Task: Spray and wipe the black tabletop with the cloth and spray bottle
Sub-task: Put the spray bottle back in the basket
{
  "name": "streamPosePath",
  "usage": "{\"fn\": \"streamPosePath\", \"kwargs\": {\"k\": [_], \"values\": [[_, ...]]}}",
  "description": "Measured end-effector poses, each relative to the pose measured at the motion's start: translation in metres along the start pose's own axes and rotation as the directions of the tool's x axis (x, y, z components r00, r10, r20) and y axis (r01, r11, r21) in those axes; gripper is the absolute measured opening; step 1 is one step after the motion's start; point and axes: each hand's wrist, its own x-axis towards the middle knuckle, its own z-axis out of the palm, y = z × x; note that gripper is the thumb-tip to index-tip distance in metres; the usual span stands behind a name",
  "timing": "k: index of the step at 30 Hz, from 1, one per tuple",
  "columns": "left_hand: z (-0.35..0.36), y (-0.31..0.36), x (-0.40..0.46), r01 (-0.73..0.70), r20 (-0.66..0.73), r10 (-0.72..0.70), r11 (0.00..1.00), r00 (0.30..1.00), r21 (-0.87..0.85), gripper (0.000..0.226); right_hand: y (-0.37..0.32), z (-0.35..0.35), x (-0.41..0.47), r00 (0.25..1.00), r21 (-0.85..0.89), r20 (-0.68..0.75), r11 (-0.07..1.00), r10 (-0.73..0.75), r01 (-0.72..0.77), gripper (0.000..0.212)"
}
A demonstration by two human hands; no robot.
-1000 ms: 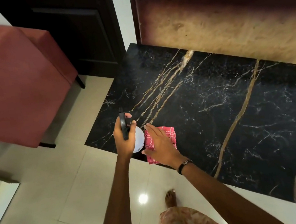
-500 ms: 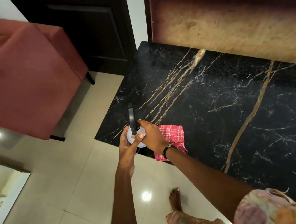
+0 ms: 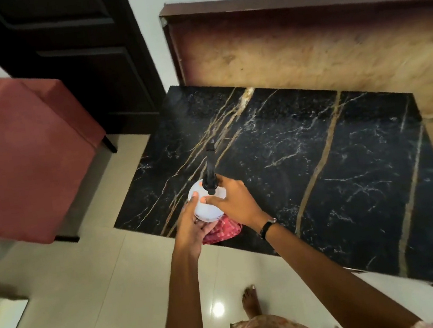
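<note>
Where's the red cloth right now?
In the head view, the red cloth is bunched at the tabletop's near-left edge, under the spray bottle and partly beneath both hands.

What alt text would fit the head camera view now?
Both hands, left hand and right hand, hold a white spray bottle over the near corner of a black marble tabletop, a red checked cloth beneath.
</note>
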Motion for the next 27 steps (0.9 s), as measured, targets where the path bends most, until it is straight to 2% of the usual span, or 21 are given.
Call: {"fn": "streamPosePath", "kwargs": {"k": [5, 10, 15, 18, 23, 27], "values": [[0.084, -0.034, -0.018, 0.065, 0.069, -0.068, 0.997, 0.995, 0.038, 0.055, 0.019, -0.086, -0.041, 0.993, -0.01, -0.112, 0.999, 0.029, -0.031, 0.04], [0.179, -0.085, -0.046, 0.064, 0.154, -0.074, 0.995, 0.985, 0.071, 0.053, 0.052, -0.173, -0.097, 0.962, -0.012, -0.273, 1.0, 0.018, -0.022, 0.039], [0.278, -0.151, -0.085, 0.058, 0.249, -0.073, 0.996, 0.966, 0.067, 0.045, 0.099, -0.26, -0.152, 0.905, -0.161, -0.424, 0.982, 0.02, -0.098, 0.056], [0.337, -0.197, -0.099, 0.074, 0.29, -0.097, 0.993, 0.952, 0.09, 0.045, 0.131, -0.316, -0.184, 0.852, -0.225, -0.523, 0.961, 0.021, -0.162, 0.05], [0.421, -0.269, -0.117, 0.16, 0.313, -0.184, 0.982, 0.932, 0.102, 0.054, 0.173, -0.399, -0.233, 0.801, -0.151, -0.589, 0.958, 0.112, -0.245, 0.042], [0.471, -0.312, -0.119, 0.172, 0.361, -0.234, 0.966, 0.903, 0.194, 0.041, 0.207, -0.458, -0.264, 0.766, -0.041, -0.618, 0.966, 0.177, -0.256, 0.037]]}}
